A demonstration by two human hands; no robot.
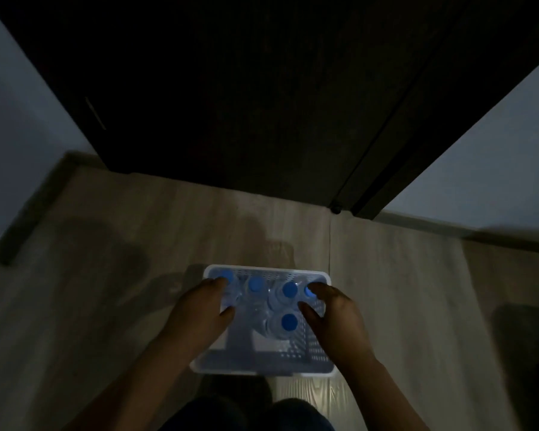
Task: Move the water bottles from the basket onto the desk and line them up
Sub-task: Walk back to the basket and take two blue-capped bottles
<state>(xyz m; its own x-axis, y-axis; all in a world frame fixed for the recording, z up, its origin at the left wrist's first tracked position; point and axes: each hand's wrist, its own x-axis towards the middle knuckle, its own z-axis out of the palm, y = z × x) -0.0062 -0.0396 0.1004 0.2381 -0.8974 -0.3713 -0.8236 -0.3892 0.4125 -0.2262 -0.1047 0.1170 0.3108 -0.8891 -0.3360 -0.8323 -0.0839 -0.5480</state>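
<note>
The left hand [201, 309] reaches into the basket [262, 370] at its left side. Its fingers curl round the far-left bottle [227, 283], thumb on one side and fingers on the other near the blue cap. The right hand [333, 318] reaches in at the right side. Its fingers and thumb are spread round the far-right bottle [309, 292], touching its cap. I cannot tell how tight either hand holds.

Two more bottles [255, 284] [290, 289] stand between those, along the basket's far wall. A fifth bottle [289, 321] stands nearer the middle. The basket sits on the floor [106, 275], just before a dark door [246, 88].
</note>
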